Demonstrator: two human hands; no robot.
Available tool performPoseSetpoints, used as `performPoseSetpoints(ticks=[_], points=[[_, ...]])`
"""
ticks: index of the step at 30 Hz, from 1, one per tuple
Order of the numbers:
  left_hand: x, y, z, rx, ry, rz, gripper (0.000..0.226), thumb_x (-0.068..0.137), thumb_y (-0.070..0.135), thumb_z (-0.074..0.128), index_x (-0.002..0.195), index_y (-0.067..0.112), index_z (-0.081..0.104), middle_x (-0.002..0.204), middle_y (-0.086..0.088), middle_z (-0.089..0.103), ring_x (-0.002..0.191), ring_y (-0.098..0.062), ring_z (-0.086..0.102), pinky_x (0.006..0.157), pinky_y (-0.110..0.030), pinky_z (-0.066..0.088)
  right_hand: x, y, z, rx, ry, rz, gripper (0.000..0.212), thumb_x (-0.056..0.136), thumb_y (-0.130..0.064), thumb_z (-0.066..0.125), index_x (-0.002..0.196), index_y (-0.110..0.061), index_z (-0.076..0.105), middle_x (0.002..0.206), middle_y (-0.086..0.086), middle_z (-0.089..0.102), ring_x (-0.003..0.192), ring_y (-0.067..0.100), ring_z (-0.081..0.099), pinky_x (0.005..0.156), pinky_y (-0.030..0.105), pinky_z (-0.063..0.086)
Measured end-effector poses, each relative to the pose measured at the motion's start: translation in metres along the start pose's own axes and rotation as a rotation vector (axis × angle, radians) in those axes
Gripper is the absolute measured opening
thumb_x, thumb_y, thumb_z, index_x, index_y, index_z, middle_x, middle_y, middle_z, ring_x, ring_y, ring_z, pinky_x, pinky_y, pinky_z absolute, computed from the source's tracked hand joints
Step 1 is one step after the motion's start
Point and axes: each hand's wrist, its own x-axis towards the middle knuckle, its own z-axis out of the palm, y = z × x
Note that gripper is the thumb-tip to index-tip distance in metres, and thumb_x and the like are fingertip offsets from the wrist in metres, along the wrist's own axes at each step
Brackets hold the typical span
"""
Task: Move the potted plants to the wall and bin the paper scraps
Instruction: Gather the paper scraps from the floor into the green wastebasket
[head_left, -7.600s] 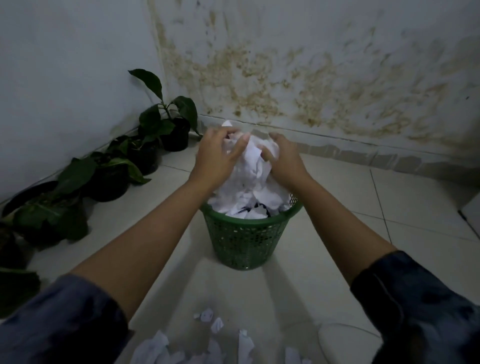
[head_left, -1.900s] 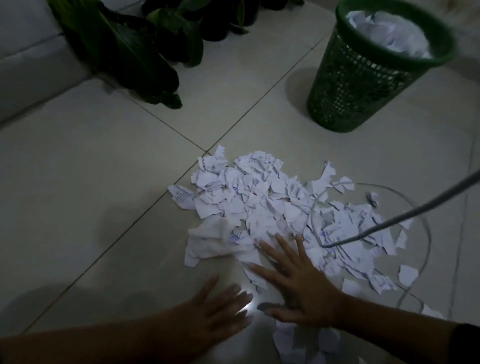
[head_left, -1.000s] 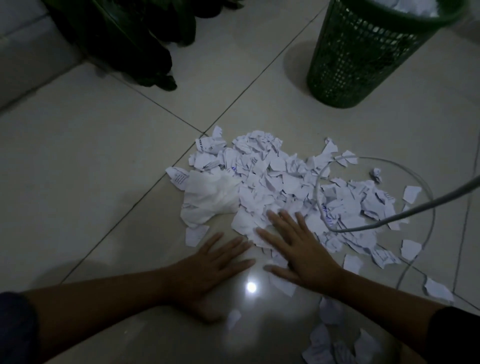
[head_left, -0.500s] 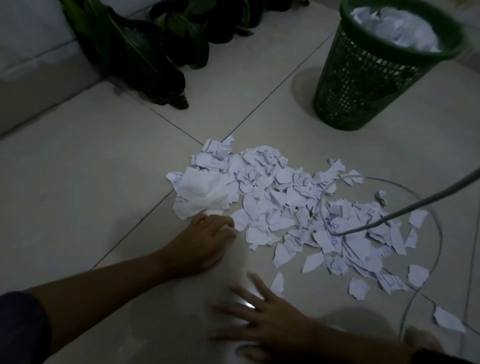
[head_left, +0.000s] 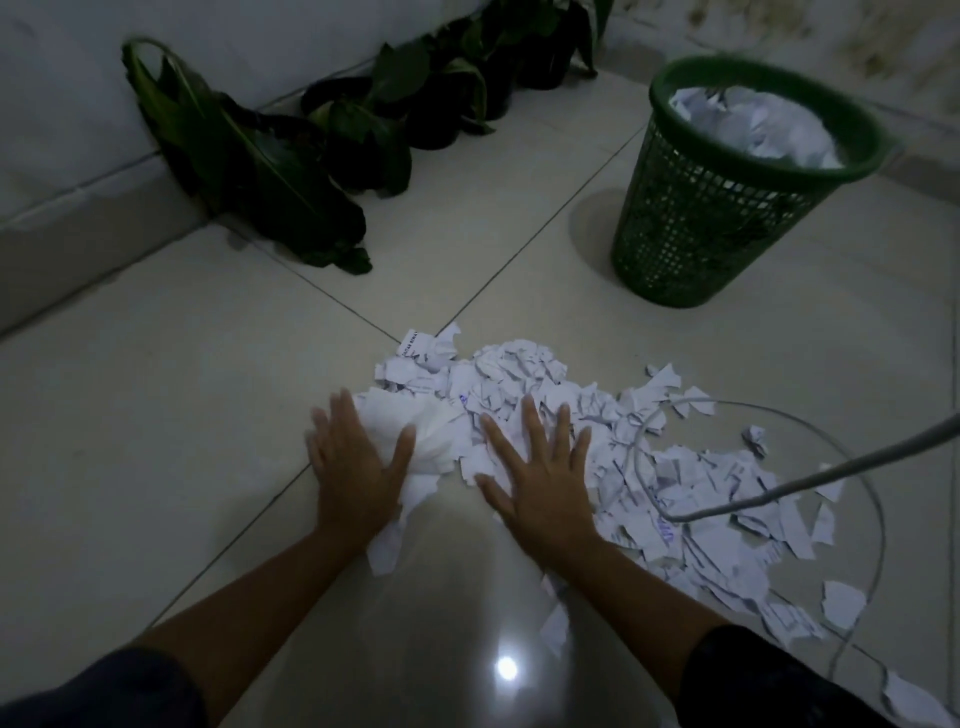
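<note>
Paper scraps (head_left: 597, 447) under two flat hands: left hand (head_left: 358, 467), right hand (head_left: 540, 478).

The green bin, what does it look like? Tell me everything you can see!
The green bin is a round basket that looks like plastic, with lattice walls full of small holes and a solid, thicker rim on top. It narrows toward the bottom and stands upright on the pale floor tiles, near the stained wall. White paper scraps fill it right up to the rim. Neither hand touches it; it stands apart from the scrap pile on the floor.
</note>
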Motion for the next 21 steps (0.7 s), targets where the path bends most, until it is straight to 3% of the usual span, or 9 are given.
performPoseSetpoints(ticks=[2, 4, 6, 9, 12, 17, 21], points=[[0.002, 0.010, 0.008, -0.052, -0.081, 0.158, 0.091, 0.080, 0.069, 0.027, 0.149, 0.014, 0.006, 0.155, -0.011, 0.019, 0.143, -0.024, 0.016, 0.118, -0.048, 0.009, -0.001, -0.002, -0.002, 0.055, -0.009, 0.024, 0.065, 0.086, -0.072, 0.003, 0.145, -0.046, -0.010, 0.157, 0.006, -0.016, 0.141, 0.036, -0.021, 0.113, 0.059, -0.007], [0.002, 0.022, 0.010, -0.183, -0.139, 0.314, 0.083, 0.084, 0.062, 0.039, 0.148, 0.018, 0.011, 0.152, -0.003, 0.026, 0.138, -0.014, 0.027, 0.114, -0.044, 0.024, -0.003, -0.003, -0.009, 0.172, 0.050, 0.054, 0.067, 0.086, -0.072, 0.011, 0.146, -0.046, -0.003, 0.157, 0.001, -0.015, 0.143, 0.028, -0.020, 0.115, 0.054, -0.009], [0.009, 0.032, 0.010, -0.205, -0.038, 0.377, 0.081, 0.084, 0.061, 0.044, 0.146, 0.015, 0.019, 0.152, -0.004, 0.027, 0.139, -0.015, 0.027, 0.112, -0.038, 0.026, 0.005, 0.001, -0.021, 0.339, 0.167, 0.170, 0.070, 0.084, -0.073, 0.019, 0.147, -0.044, 0.009, 0.159, -0.001, -0.005, 0.145, 0.024, -0.012, 0.117, 0.049, -0.006], [0.032, 0.047, 0.008, -0.197, 0.147, 0.179, 0.092, 0.077, 0.070, 0.036, 0.145, 0.010, 0.024, 0.152, -0.014, 0.024, 0.139, -0.026, 0.025, 0.113, -0.044, 0.024, 0.035, 0.023, -0.035, 0.411, 0.282, 0.360, 0.075, 0.080, -0.074, 0.020, 0.146, -0.040, 0.021, 0.158, 0.005, 0.008, 0.146, 0.030, 0.002, 0.116, 0.053, 0.002], [0.057, 0.053, 0.013, -0.166, 0.125, 0.101, 0.099, 0.071, 0.078, 0.029, 0.146, 0.014, 0.023, 0.153, -0.016, 0.022, 0.139, -0.030, 0.024, 0.111, -0.050, 0.023, 0.062, 0.051, -0.040, 0.337, 0.202, 0.453, 0.071, 0.084, -0.073, 0.026, 0.146, -0.040, 0.018, 0.159, 0.006, 0.006, 0.144, 0.037, -0.001, 0.113, 0.057, -0.001], [0.075, 0.062, 0.038, -0.016, -0.061, 0.261, 0.097, 0.069, 0.083, 0.022, 0.147, 0.024, 0.021, 0.150, -0.002, 0.033, 0.138, -0.020, 0.029, 0.113, -0.049, 0.018, 0.087, 0.061, -0.028, 0.392, 0.059, 0.405, 0.066, 0.091, -0.063, 0.029, 0.148, -0.041, 0.005, 0.159, 0.003, 0.006, 0.145, 0.033, 0.002, 0.115, 0.052, -0.001], [0.066, 0.076, 0.053, -0.044, -0.107, 0.316, 0.091, 0.071, 0.076, 0.025, 0.145, 0.023, 0.030, 0.140, 0.001, 0.047, 0.130, -0.019, 0.041, 0.106, -0.038, 0.028, 0.093, 0.040, -0.028, 0.443, 0.136, 0.234, 0.069, 0.087, -0.066, 0.018, 0.147, -0.034, 0.020, 0.150, 0.002, 0.034, 0.139, 0.025, 0.027, 0.114, 0.042, 0.015]])
